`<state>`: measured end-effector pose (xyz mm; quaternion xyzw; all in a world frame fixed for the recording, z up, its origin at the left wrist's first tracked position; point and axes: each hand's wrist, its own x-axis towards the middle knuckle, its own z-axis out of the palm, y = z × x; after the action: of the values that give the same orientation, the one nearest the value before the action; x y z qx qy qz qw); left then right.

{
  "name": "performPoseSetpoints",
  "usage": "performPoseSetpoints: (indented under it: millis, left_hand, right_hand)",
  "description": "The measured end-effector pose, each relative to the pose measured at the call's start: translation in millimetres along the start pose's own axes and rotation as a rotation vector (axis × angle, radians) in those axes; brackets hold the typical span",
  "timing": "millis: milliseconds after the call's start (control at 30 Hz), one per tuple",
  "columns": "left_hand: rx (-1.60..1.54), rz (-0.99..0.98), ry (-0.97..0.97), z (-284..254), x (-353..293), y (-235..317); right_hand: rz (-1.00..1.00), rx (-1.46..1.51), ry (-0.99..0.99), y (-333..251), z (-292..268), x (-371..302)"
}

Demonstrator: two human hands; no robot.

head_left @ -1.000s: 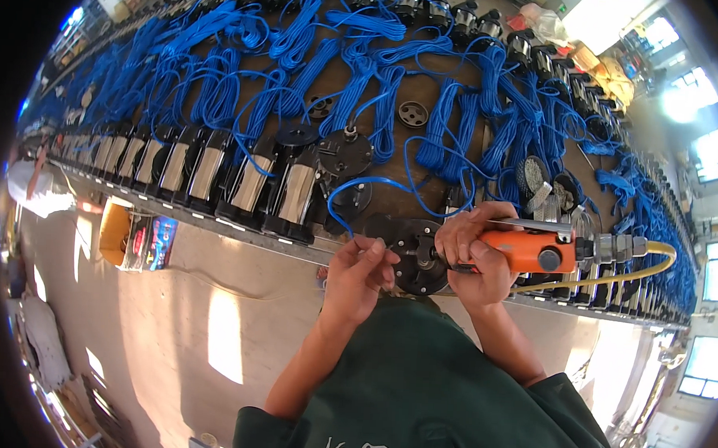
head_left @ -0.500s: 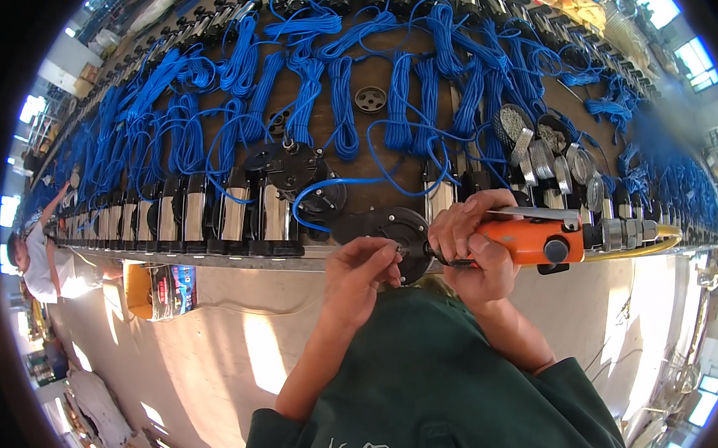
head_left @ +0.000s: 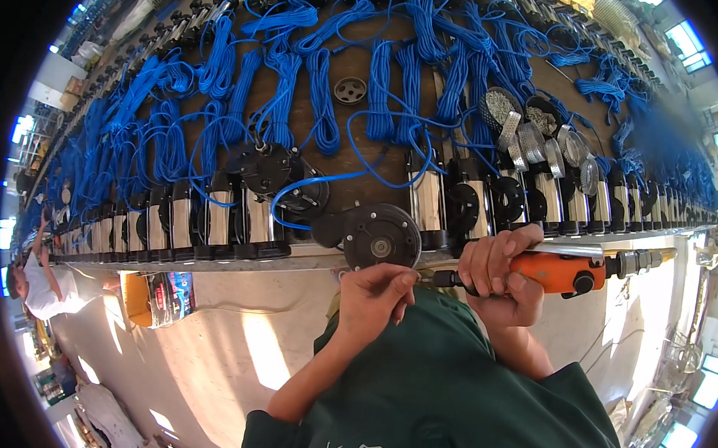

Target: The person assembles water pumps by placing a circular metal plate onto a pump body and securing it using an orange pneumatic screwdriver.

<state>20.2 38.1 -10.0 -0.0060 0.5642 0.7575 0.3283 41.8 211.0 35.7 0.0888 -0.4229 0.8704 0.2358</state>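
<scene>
My right hand (head_left: pixel 501 277) is wrapped round an orange air screwdriver (head_left: pixel 553 272), which lies nearly level with its bit pointing left. At the tip of that bit, my left hand (head_left: pixel 376 298) is closed in a pinch of thumb and forefinger; whatever sits between them is too small to make out. Just beyond the left hand, a round black pump cover (head_left: pixel 382 238) with screws around its rim rests at the bench's near edge. A second black pump head (head_left: pixel 273 171), with a blue cable (head_left: pixel 317 179) beside it, stands farther back to the left.
Bundles of blue cable (head_left: pixel 323 102) spread across the bench. Rows of silver-and-black pump bodies (head_left: pixel 219 222) line its near edge. Mesh strainers (head_left: pixel 531 139) and cups of small screws (head_left: pixel 499 108) stand at the right. A person (head_left: pixel 44 286) works far left, near a cardboard box (head_left: pixel 137 298).
Both hands and the air screwdriver have come nearer to me, off the round pump cover, whose face now shows. The whole view has shifted slightly.
</scene>
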Motion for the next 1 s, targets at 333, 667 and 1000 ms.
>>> performPoseSetpoints:
  millis: [333,667,1000]
  left_hand:
    - [0.806,0.387,0.158,5,10,-19]
    - [1.163,0.694,0.409,-28,7,-18]
    - [1.128,0.749,0.387,-35,22,-26]
  right_hand:
    - [0.065,-0.157,0.037,30,-15,-1]
    - [0.13,-0.373,-0.05,31,-1,5]
    - [0.177,-0.8,-0.232,38,7,9]
